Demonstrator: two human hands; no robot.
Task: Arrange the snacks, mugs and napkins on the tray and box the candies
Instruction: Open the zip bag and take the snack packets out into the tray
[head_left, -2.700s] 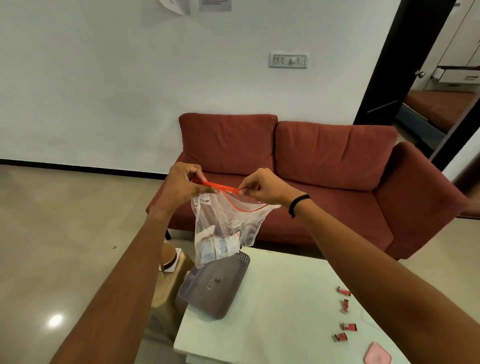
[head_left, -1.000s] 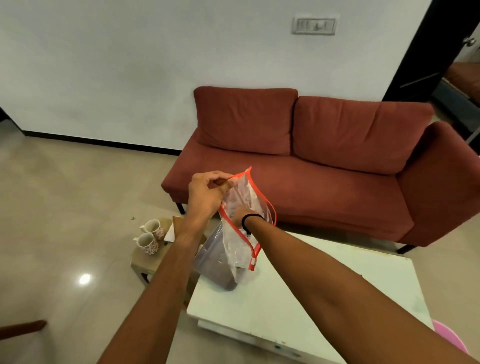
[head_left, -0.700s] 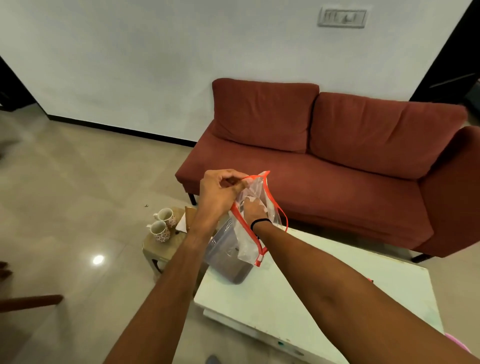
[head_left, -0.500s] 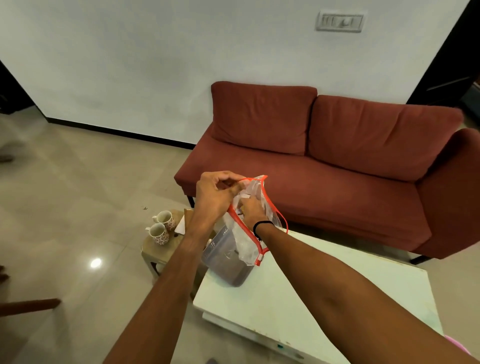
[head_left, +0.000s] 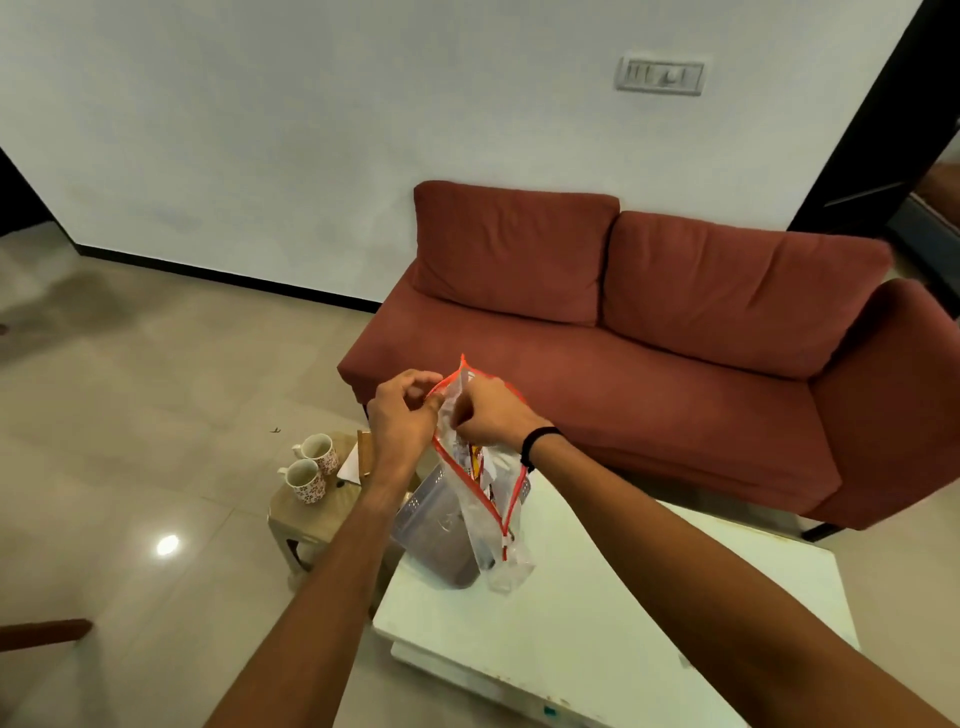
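Note:
A clear zip bag (head_left: 491, 525) with an orange-red seal hangs open above the white table. My left hand (head_left: 402, 415) pinches the bag's left rim near the top. My right hand (head_left: 488, 413) is at the bag's mouth, its fingers closed on something inside; a snack packet (head_left: 475, 460) with yellow and red print shows just below it. A grey translucent tray (head_left: 434, 530) lies on the table's far left corner, partly behind the bag. Two patterned mugs (head_left: 311, 465) and a white napkin (head_left: 350, 465) stand on a small wooden stool to the left.
The white low table (head_left: 597, 613) fills the lower right. The wooden stool (head_left: 311, 512) sits against its left side. A red sofa (head_left: 649, 332) stands behind the table. Glossy tile floor lies to the left, with a wooden piece (head_left: 41, 631) at the left edge.
The bag's seal has been pulled apart. My right hand went deep into the bag and has since drawn back up to its mouth. The view has swung left, so the mugs show.

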